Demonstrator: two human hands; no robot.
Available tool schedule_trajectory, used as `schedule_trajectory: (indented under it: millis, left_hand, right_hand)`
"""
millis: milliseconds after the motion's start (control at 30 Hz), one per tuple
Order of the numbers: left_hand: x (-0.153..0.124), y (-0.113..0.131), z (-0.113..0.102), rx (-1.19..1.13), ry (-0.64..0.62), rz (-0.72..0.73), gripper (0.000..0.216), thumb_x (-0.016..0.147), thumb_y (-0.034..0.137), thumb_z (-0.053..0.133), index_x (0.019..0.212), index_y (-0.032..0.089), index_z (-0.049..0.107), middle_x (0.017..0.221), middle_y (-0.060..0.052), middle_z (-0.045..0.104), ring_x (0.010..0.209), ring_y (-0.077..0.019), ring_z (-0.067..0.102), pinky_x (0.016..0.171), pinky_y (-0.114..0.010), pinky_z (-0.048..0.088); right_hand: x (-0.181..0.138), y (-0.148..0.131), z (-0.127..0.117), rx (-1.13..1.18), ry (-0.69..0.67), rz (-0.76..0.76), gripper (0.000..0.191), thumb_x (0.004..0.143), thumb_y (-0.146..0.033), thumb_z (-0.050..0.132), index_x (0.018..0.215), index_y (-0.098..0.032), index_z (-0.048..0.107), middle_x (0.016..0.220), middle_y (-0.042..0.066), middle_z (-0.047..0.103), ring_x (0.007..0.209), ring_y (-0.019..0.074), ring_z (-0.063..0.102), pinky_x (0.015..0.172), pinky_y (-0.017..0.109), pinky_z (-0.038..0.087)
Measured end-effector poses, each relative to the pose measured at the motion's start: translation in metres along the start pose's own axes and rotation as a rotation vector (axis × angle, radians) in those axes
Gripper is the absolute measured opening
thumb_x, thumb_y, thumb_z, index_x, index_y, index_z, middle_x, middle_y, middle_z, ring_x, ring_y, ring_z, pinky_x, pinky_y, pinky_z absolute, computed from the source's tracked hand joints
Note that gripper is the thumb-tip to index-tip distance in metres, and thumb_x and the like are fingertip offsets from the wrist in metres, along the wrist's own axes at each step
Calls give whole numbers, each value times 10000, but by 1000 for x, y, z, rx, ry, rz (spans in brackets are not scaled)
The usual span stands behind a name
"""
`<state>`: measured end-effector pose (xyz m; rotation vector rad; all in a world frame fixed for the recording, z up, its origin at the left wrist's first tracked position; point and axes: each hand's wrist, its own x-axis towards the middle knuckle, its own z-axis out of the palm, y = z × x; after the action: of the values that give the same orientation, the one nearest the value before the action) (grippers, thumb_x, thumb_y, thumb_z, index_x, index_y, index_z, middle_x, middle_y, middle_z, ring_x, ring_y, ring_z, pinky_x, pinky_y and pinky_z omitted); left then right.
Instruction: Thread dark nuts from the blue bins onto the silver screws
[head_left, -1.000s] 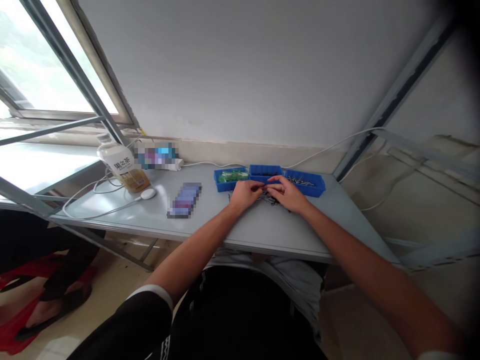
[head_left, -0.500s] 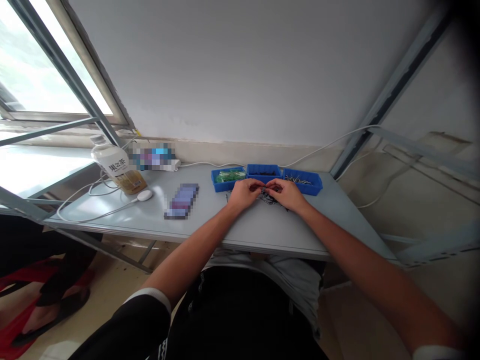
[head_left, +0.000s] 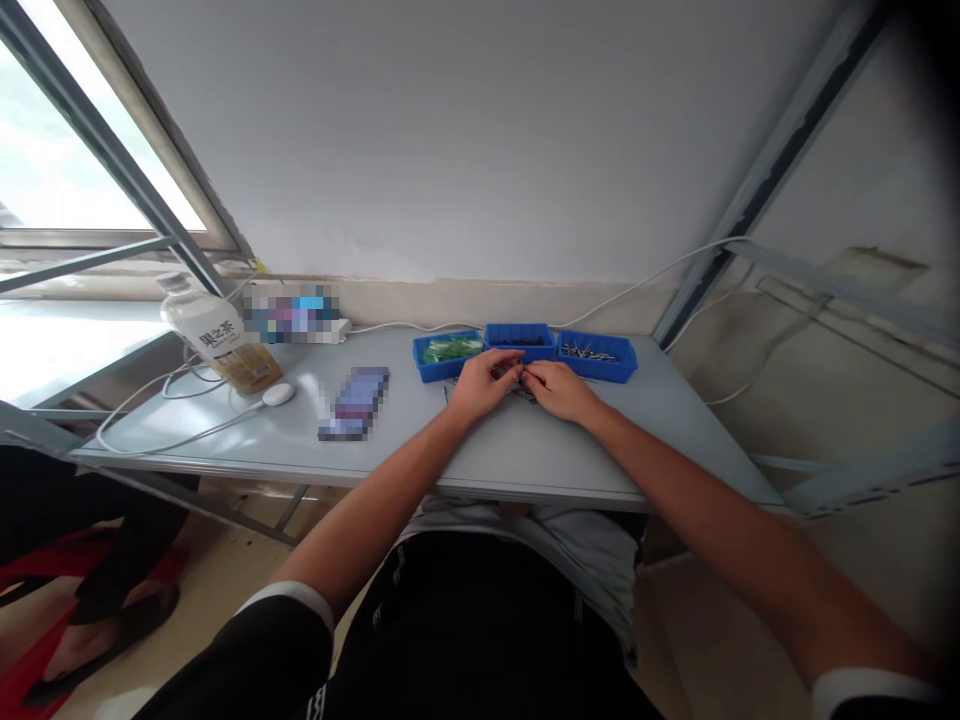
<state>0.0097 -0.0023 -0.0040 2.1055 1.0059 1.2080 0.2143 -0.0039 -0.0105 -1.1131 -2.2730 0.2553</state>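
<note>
My left hand (head_left: pixel 484 383) and my right hand (head_left: pixel 556 389) meet fingertip to fingertip over the table, in front of three blue bins. Both are closed in a pinch; whatever is between the fingers is too small to make out. Under them lies a pile of small dark, thin pieces (head_left: pixel 525 392), mostly covered by the hands. The left blue bin (head_left: pixel 429 373) holds green plastic-looking pieces (head_left: pixel 452 348). Small black parts lie in the middle blue bin (head_left: pixel 520 328). Thin metal, pin-like pieces (head_left: pixel 589 353) fill part of the right blue bin (head_left: pixel 622 370).
A phone-like slab (head_left: pixel 355 404), blurred out, lies left of my hands. Farther left stand a tilted drink bottle (head_left: pixel 221 335) and a white round charger (head_left: pixel 278 394) with its cable. Metal frame posts flank the table (head_left: pixel 495 460). Another person's leg (head_left: pixel 127 550) shows at lower left.
My fingers have shifted slightly, the right hand's fingers now closer together and lower over the left fingertips. The whole view has moved a little; the bins and table objects stay in place.
</note>
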Motion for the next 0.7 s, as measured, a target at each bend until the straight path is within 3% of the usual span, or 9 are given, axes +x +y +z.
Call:
schedule_trajectory:
  millis: [233, 367, 567, 700]
  left_hand:
    - [4, -9, -2, -109, 41, -13, 236, 904, 389, 738, 1026, 202, 813, 1094, -82, 759, 933, -181, 676, 822, -301, 537]
    - [6, -8, -2, -131, 17, -19, 225, 866, 375, 781, 1018, 213, 818, 1100, -82, 746, 944, -182, 672, 836, -308, 544]
    - [5, -5, -1, -111, 14, -32, 195, 851, 354, 795, 995, 225, 818, 1099, -74, 750, 1022, -201, 677, 829, -305, 531]
    - [5, -7, -1, -118, 10, -18, 187, 861, 355, 789, 990, 225, 822, 1088, -78, 750, 1027, -203, 680, 808, -298, 519]
  right_hand:
    - [3, -6, 0, 152, 35, 26, 320, 1054, -281, 432, 837, -194, 650, 877, 54, 718, 825, 195, 649, 784, 295, 467]
    - [5, -4, 1, 149, 43, 6, 264, 1014, -219, 456, 852, -181, 662, 889, 64, 721, 833, 197, 652, 785, 295, 470]
    - [6, 0, -2, 201, 71, 17, 230, 987, -225, 505, 1033, -189, 728, 974, 59, 747, 884, 200, 668, 825, 296, 477]
    - [6, 0, -3, 223, 50, 38, 234, 991, -257, 517, 976, -189, 740, 936, 47, 754, 850, 190, 666, 795, 282, 471]
